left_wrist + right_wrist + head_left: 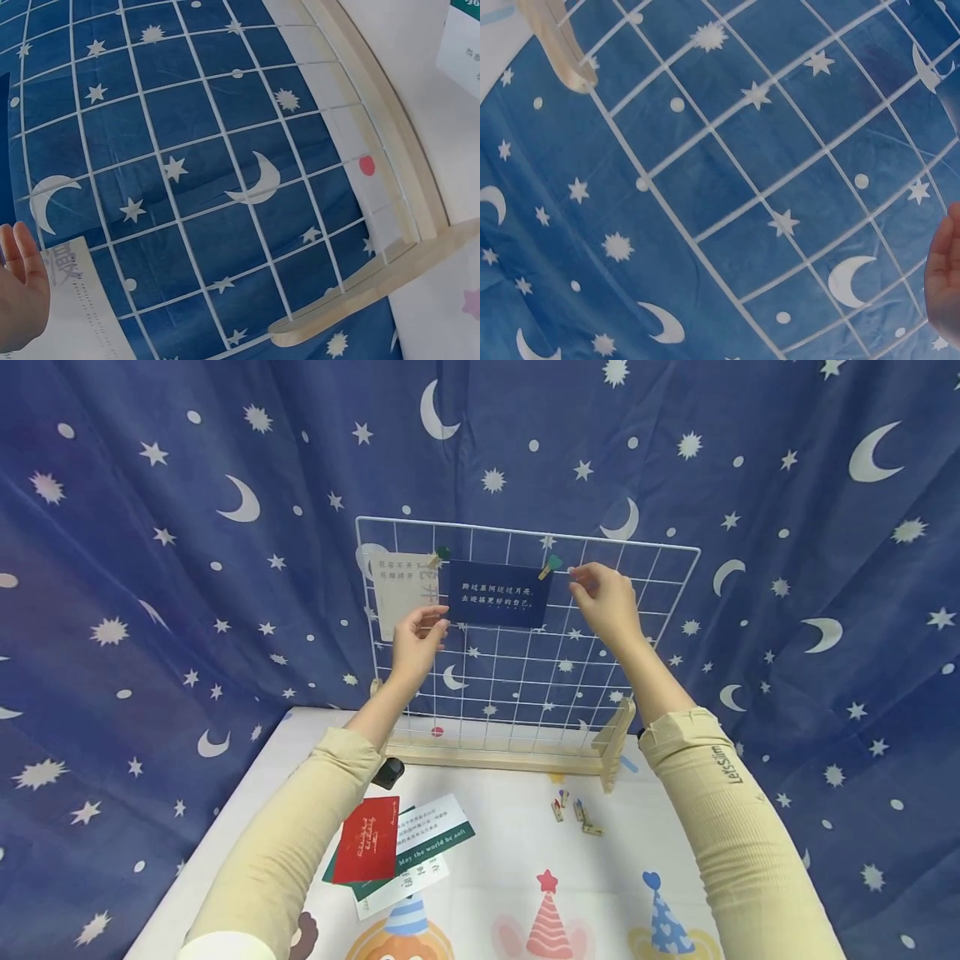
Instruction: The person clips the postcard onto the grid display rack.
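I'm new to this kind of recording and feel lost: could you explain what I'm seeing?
There is no machine, just a person's two bare hands. The wide picture comes from a camera on the head; the others come from one on each wrist, each catching a hand at its edge.

A white wire grid stands on a table. A navy card and a white card hang on it with clothespins. On the table lie a red card, white and green cards and loose clothespins.

The left hand is at the navy card's left edge; I can't tell whether it touches. The right hand is beside the card's right end, holding nothing visible.
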Demonstrator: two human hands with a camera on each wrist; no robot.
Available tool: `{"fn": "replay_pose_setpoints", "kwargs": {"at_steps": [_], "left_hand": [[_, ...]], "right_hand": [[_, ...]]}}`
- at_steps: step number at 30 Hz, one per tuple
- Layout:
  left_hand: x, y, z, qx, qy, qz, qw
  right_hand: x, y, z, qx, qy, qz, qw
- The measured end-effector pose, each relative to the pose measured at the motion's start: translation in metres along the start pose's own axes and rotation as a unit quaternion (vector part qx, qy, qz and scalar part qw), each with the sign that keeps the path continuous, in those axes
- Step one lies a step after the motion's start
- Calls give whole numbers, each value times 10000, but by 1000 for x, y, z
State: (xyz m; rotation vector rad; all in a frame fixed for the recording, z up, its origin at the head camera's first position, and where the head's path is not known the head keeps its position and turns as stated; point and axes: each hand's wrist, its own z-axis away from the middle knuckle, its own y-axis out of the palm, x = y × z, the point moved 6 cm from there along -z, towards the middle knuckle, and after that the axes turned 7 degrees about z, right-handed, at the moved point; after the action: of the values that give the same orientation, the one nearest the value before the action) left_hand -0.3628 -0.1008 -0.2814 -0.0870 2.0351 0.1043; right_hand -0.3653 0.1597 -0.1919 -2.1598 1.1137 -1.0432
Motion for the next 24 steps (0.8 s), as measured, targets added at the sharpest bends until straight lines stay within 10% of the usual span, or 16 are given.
{"fn": "replay_pose_setpoints", "kwargs": {"at_steps": [24], "left_hand": [[28, -15, 20, 149, -367, -137, 9991]], "right_hand": [[-27, 17, 40, 85, -418, -173, 9989]]}}
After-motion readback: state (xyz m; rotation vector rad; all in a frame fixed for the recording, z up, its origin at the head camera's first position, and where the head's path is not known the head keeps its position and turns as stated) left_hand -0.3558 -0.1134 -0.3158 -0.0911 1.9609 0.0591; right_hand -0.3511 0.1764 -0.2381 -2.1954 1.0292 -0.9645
